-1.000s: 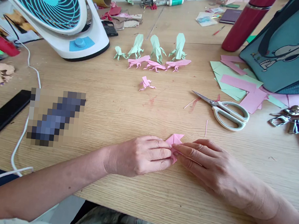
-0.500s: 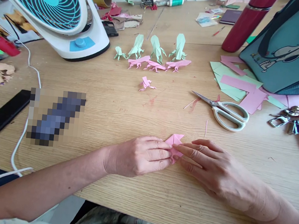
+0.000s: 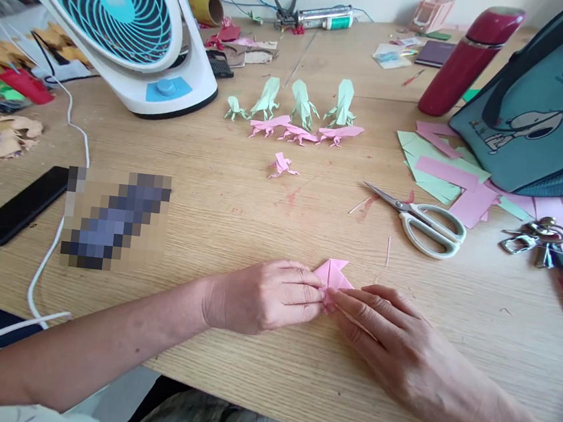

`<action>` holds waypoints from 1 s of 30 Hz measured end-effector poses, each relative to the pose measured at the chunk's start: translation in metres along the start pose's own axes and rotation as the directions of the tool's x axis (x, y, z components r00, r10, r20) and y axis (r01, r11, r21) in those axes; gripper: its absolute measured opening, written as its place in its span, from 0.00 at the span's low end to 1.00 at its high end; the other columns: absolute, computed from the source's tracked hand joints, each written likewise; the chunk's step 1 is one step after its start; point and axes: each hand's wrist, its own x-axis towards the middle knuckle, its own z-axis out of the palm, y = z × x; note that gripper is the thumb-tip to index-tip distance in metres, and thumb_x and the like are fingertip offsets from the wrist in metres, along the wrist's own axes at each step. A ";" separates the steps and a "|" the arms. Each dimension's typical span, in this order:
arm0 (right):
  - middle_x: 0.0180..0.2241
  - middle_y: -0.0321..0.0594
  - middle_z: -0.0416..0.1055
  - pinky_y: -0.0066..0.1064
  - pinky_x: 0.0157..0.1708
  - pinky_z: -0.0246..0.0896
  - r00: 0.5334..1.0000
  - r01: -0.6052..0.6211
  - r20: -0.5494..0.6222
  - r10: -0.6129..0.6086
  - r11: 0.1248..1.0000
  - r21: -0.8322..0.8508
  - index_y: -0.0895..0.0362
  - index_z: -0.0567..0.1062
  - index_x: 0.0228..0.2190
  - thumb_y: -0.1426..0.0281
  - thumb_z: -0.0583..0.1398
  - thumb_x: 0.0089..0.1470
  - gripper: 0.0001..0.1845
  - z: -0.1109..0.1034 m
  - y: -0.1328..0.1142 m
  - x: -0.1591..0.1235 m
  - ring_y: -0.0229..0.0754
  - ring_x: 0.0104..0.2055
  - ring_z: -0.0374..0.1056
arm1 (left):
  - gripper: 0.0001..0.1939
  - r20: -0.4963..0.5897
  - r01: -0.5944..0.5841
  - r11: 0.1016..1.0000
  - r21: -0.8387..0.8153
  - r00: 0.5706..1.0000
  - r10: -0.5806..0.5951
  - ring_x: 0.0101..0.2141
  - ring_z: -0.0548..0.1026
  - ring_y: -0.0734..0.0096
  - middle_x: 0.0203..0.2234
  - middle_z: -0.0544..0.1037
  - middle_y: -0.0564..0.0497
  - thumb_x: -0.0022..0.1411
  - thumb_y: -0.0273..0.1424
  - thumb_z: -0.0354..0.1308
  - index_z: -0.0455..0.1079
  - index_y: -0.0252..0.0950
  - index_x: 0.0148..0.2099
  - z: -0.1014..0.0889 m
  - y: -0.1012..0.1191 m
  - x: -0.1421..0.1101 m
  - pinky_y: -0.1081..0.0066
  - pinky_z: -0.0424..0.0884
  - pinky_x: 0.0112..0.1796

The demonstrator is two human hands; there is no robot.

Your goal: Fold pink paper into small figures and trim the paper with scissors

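Between my hands, flat on the table, lies a small pink folded paper (image 3: 334,274) with pointed corners and crease lines. My left hand (image 3: 272,297) grips its left side, fingers together. Fingertips of my right hand (image 3: 393,343) press the paper's lower right part; the lowest corner is partly hidden under the fingers. Beyond the hands stands a small pink origami figure (image 3: 283,165). Farther back are several green origami figures (image 3: 301,102) behind a row of pink origami figures (image 3: 298,135). Scissors (image 3: 425,226) with pale handles lie to the right, blades pointing left.
A white fan (image 3: 173,89) stands at the back left, its cable (image 3: 51,247) running down the table. Black flat objects (image 3: 20,207) and a blurred-out item (image 3: 117,220) lie left. Paper strips (image 3: 446,171), keys (image 3: 543,232), a red flask (image 3: 465,69) and a bag (image 3: 533,110) are right.
My right hand's fingers have shifted slightly down and left along the pink paper, uncovering more of its right corner. My left hand keeps its hold. The whole view has shifted a little.
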 end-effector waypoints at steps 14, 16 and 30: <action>0.54 0.58 0.71 0.56 0.53 0.64 1.000 -0.022 -0.019 0.020 0.991 -0.131 0.69 0.72 0.54 0.79 0.50 0.63 0.21 0.007 -0.010 -0.003 0.58 0.54 0.67 | 0.13 -0.046 0.117 0.968 -0.220 0.990 -0.130 0.44 0.77 0.66 0.42 0.81 0.42 0.65 0.19 0.50 0.72 0.30 0.48 -0.001 -0.002 -0.001 0.64 0.73 0.52; 0.53 0.58 0.72 0.56 0.53 0.64 0.999 -0.031 -0.041 0.026 0.992 -0.125 0.69 0.74 0.51 0.79 0.51 0.62 0.19 0.007 -0.011 -0.001 0.57 0.53 0.68 | 0.14 -0.034 0.166 0.955 -0.246 0.983 -0.179 0.44 0.77 0.66 0.42 0.80 0.42 0.65 0.18 0.48 0.71 0.31 0.49 -0.003 -0.004 0.000 0.64 0.72 0.52; 0.52 0.55 0.72 0.55 0.55 0.61 0.997 -0.047 -0.060 0.040 0.992 -0.114 0.66 0.75 0.48 0.79 0.53 0.62 0.16 0.013 -0.009 -0.003 0.55 0.54 0.67 | 0.16 0.101 0.318 0.943 0.098 0.940 -0.327 0.47 0.71 0.65 0.47 0.78 0.47 0.70 0.23 0.48 0.72 0.36 0.55 -0.002 -0.013 0.002 0.63 0.66 0.48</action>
